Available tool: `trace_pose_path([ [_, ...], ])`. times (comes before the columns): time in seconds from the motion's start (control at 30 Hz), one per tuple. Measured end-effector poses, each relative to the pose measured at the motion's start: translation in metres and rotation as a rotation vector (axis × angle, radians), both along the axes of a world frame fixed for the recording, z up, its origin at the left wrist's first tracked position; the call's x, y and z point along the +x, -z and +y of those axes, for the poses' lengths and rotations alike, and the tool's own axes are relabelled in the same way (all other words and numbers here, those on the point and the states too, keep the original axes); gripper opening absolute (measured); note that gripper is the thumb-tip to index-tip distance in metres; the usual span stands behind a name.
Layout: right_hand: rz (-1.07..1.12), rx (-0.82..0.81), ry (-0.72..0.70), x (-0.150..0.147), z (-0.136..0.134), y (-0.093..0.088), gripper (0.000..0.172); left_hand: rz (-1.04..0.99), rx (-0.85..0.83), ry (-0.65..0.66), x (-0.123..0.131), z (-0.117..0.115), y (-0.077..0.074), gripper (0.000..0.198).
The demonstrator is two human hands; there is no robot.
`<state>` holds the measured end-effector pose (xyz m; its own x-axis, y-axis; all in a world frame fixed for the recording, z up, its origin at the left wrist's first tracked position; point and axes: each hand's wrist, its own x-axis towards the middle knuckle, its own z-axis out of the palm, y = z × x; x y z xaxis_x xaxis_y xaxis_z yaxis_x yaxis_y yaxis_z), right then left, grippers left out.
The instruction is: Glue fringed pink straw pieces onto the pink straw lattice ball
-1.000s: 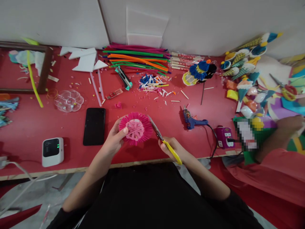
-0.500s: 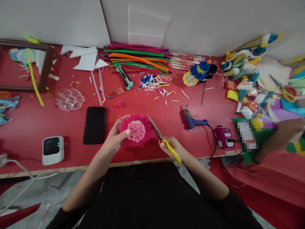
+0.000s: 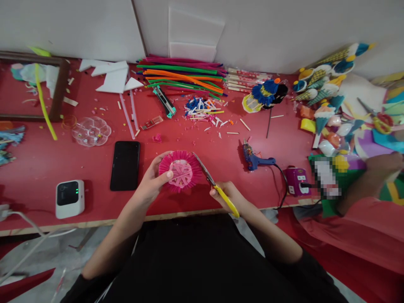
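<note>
My left hand (image 3: 152,181) is closed around the left side of a round pink craft piece (image 3: 181,171) with a frilled rim and a pale pink woven centre, held just above the red table (image 3: 47,164). My right hand (image 3: 229,195) grips yellow-handled scissors (image 3: 215,184). Their metal blades point up and left, and the tips touch the craft piece's right rim. Both hands sit near the table's front edge.
A black phone (image 3: 125,165) and a small white device (image 3: 70,198) lie to the left. A blue glue gun (image 3: 255,158), a purple socket box (image 3: 296,181), coloured straws (image 3: 181,77) and cut bits lie beyond. Another person's arm (image 3: 369,185) in a red sleeve works at the right among paper crafts.
The pink craft piece has turned slightly in my left hand and the scissor blades have shifted a little along its right rim. The other person's hand moved slightly.
</note>
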<state>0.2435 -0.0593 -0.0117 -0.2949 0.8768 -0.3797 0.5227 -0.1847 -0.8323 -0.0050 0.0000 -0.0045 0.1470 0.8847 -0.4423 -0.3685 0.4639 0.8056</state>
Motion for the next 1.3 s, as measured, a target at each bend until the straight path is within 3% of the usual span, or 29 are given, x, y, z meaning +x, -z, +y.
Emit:
trace_pose_path([
  [0.4,-0.018,0.050,0.067,-0.002,0.003,0.002,0.072,0.012,-0.017,-0.045,0.000,0.004,-0.001,0.059],
  [0.9,-0.021,0.078,0.008,0.004,0.004,-0.002,0.066,-0.019,0.015,-0.033,0.007,0.003,-0.012,0.052],
  [1.3,-0.034,0.063,-0.005,0.003,0.006,-0.002,0.070,-0.023,0.036,0.015,0.004,0.005,0.001,0.055],
])
